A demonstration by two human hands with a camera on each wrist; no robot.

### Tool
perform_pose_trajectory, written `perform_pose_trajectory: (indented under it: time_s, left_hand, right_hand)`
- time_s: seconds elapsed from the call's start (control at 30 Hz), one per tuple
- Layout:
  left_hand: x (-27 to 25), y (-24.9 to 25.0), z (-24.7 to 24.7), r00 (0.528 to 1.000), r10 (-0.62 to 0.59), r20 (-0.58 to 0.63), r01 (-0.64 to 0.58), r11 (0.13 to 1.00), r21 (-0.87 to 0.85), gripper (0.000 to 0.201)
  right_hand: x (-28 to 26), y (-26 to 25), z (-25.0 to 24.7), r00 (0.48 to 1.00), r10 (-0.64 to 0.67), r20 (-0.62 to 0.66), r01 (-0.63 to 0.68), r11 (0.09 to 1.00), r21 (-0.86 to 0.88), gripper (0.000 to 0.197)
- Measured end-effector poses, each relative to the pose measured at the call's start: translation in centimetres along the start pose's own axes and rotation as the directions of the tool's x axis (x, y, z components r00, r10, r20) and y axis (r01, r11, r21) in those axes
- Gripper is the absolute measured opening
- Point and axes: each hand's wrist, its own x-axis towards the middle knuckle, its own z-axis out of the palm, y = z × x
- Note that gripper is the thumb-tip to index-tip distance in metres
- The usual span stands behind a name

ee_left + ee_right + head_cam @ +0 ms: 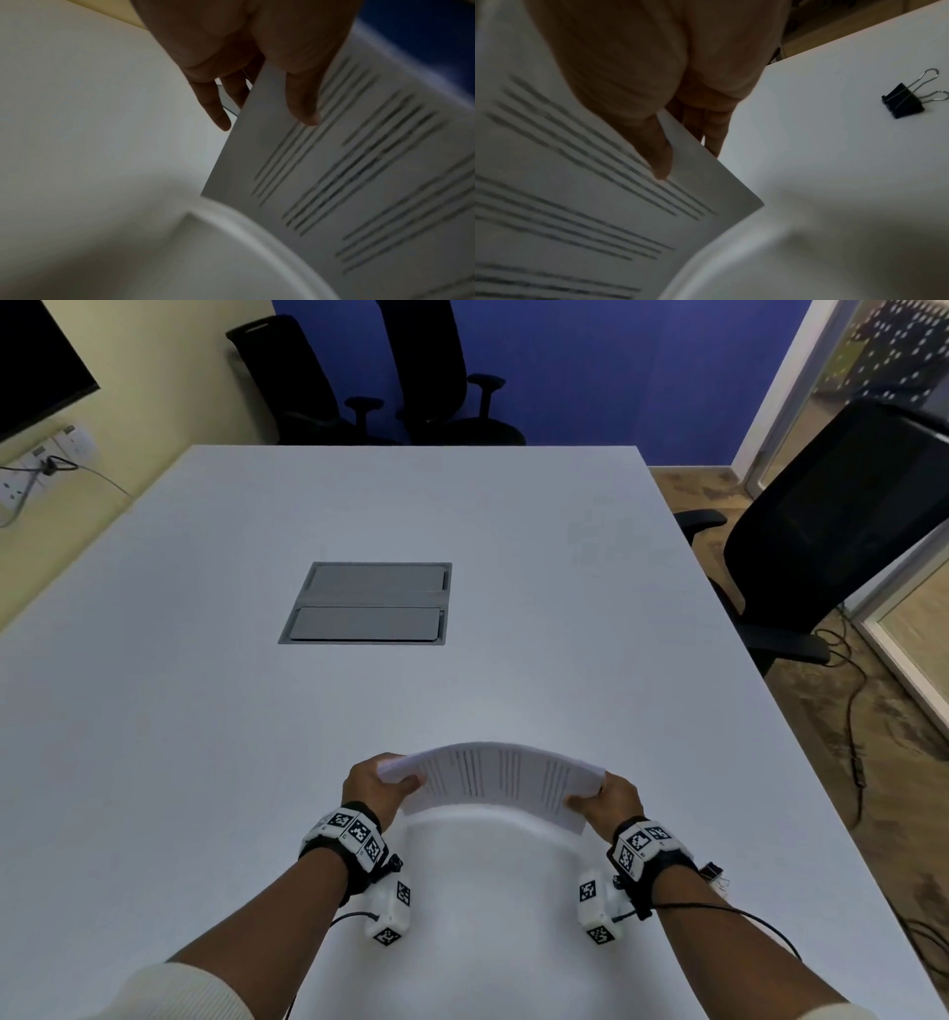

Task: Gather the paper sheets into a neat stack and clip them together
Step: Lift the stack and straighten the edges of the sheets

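A stack of printed paper sheets (pixel 503 780) hangs a little above the white table (pixel 205 711), bowed upward in an arch. My left hand (pixel 382 780) grips its left short edge, thumb on top and fingers underneath, and my right hand (pixel 603 801) grips the right short edge the same way. In the left wrist view the thumb (pixel 306 109) presses on the printed sheet (pixel 359 182). In the right wrist view the thumb (pixel 659 162) lies on the sheets (pixel 577 203). A black binder clip (pixel 903 101) lies on the table to the right of that hand.
A grey cable hatch (pixel 367 603) is set into the middle of the table. A black office chair (pixel 842 521) stands by the table's right edge and two more chairs (pixel 411 377) stand at the far end. Cables trail on the floor at the right.
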Motion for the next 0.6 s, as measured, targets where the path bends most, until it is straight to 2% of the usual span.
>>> perform_pose_trajectory:
  time_s: [0.07,0.2,0.27,0.4,0.47,0.6]
  left_hand:
    - [0.2,-0.9,-0.2,1.0,-0.014,0.011,0.013,1.0,0.023,0.016]
    - [0.4,-1.2,-0.5,1.0,0.011,0.014,-0.012,0.998,0.066,0.01]
    - [0.4,-0.8,-0.6,0.999,0.039,0.004,-0.039,0.997,0.069,0.008]
    - [0.8,-0.5,-1.0,0.998,0.062,0.015,-0.061,0.997,-0.046,0.009]
    - [0.9,-0.5,-1.1,0.998,0.052,0.026,-0.05,0.996,-0.076,0.014]
    - [0.4,-0.4,-1.3,0.996,0.083,0.036,-0.083,0.996,-0.013,0.018]
  right_hand:
    - [-0.2,0.6,0.3,1.0,-0.013,0.025,0.014,0.999,-0.047,0.02]
    - [-0.6,1.1,0.5,0.999,-0.05,-0.016,0.049,0.995,-0.091,0.01]
    - [-0.5,0.7,0.3,0.997,-0.066,-0.046,0.062,0.995,-0.079,0.013]
    - [-0.1,-0.1,-0.3,0.993,-0.088,-0.082,0.087,0.996,-0.022,0.018]
    - [0.1,0.0,-0.6,0.996,-0.074,-0.047,0.073,0.997,-0.035,0.018]
    - [0.3,1.0,-0.5,1.0,-0.02,0.014,0.022,0.988,-0.154,0.022]
